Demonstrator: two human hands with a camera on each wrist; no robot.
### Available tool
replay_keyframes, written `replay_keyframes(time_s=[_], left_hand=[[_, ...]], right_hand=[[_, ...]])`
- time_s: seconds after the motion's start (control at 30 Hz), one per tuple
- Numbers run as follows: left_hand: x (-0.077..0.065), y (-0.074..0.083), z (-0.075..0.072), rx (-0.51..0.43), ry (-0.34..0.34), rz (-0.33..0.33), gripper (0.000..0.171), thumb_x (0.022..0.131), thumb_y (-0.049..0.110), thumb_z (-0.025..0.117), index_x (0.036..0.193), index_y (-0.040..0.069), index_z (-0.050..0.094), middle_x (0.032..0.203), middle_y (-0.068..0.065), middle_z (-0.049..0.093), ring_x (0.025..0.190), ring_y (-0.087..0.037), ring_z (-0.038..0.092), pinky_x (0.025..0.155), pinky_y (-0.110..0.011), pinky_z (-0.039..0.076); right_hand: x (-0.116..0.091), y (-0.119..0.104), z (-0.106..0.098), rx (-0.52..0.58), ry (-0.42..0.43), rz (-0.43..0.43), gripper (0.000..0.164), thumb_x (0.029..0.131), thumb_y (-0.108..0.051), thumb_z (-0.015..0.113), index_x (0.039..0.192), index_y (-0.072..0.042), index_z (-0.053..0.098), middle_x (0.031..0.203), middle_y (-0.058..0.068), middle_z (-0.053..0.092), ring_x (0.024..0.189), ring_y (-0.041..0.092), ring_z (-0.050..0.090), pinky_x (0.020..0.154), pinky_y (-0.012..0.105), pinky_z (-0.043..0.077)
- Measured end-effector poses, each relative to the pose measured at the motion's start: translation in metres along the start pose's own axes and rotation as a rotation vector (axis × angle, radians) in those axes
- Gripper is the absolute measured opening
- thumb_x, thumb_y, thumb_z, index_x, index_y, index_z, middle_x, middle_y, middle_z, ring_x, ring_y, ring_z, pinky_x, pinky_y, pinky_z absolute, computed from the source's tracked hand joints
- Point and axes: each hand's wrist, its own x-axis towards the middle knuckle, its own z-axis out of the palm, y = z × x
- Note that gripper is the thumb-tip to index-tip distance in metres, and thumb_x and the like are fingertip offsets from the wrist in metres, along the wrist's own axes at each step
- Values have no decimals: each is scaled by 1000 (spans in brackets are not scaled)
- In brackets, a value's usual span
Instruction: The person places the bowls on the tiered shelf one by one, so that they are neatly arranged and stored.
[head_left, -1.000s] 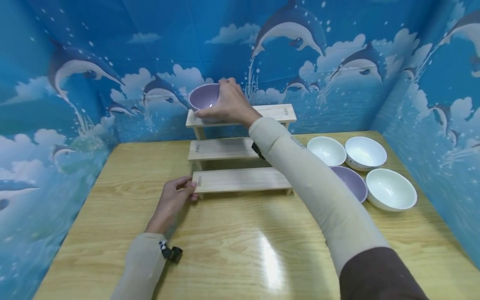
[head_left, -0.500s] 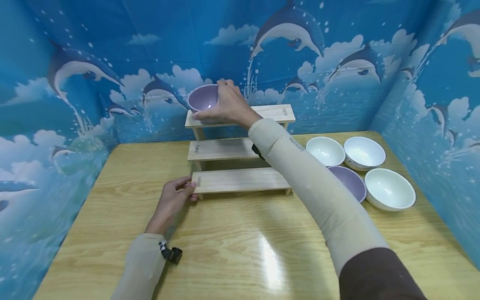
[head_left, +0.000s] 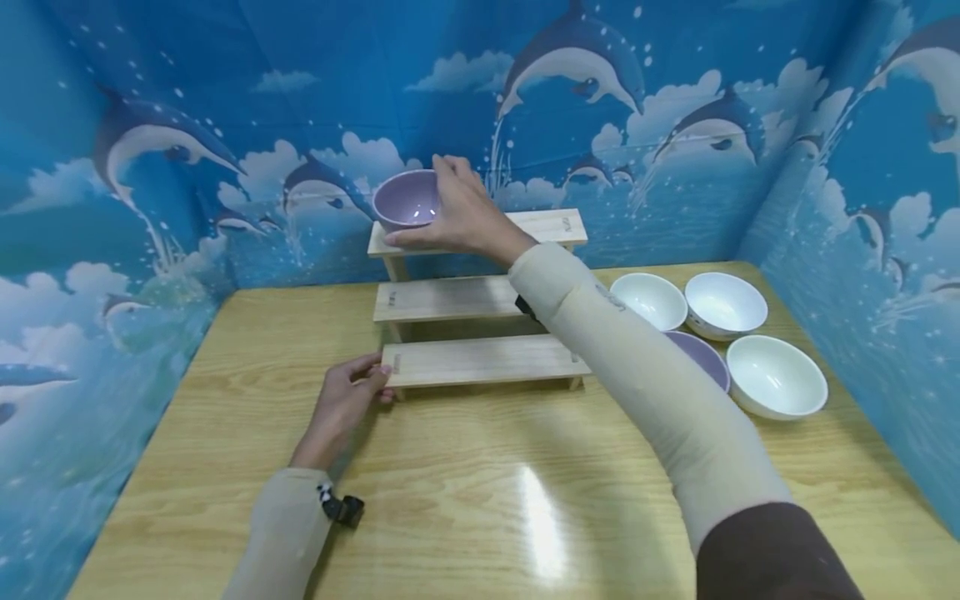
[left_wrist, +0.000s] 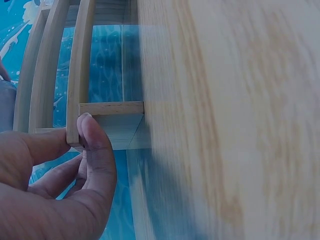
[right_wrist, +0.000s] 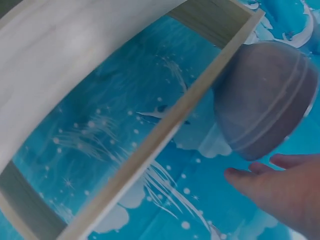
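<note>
A purple bowl sits on the left end of the top tier of a three-tier wooden display stand. My right hand is spread at the bowl's right side, the thumb reaching across its front. In the right wrist view, a gap shows between the fingers and the bowl. Down at the lowest tier, my left hand pinches the left end of the board. The left wrist view shows thumb and finger on that board's corner.
Right of the stand, three white bowls and a second purple bowl are grouped on the wooden table. My right sleeve partly covers that purple bowl. Behind and at both sides hangs a blue dolphin-print cloth.
My right hand has loosened from the purple bowl, and its wrist has shifted slightly right. The bowl stays on the top tier; my left hand keeps its place on the stand.
</note>
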Motion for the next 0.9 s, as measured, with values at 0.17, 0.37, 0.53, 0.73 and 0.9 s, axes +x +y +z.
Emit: replay_keyframes(time_s=[0.17,0.37,0.53,0.73,0.9], left_hand=[[1,1,1,12,7,-21,49,105,16,57,151,5,44,127,-17,55,89,-16,68,83,-25,63],[2,1,2,19,18,-44,50,105,17,58,152,6,44,129,-16,54,90,-16,67,82,-24,63],[1,0,2,23,12,-36,51,105,18,58,152,7,44,130,-16,54,90,-16,67,81,-23,63],[0,1,3,31,14,-25,50,105,18,58,152,6,44,130,-17,53,90,-16,68,82,-24,63],[0,2,4,26,21,-37,50,105,17,58,152,6,44,130,-17,53,90,-16,67,82,-24,63]], right_hand=[[-14,-1,-9,-19,34,-42,129,70,-68,81,163,-9,13,167,11,14,149,25,26,118,46,40],[-41,0,-19,1,73,-109,128,69,-66,84,162,-11,16,167,11,13,152,25,18,121,49,35],[-70,4,-29,12,75,-100,131,68,-69,83,163,-14,12,169,6,9,154,21,11,124,50,28],[-107,21,-41,48,90,-56,128,69,-70,82,164,-21,11,169,0,9,153,20,13,122,59,29],[-135,36,-52,67,92,1,124,70,-72,80,163,-32,9,168,-4,8,153,21,13,119,66,28]])
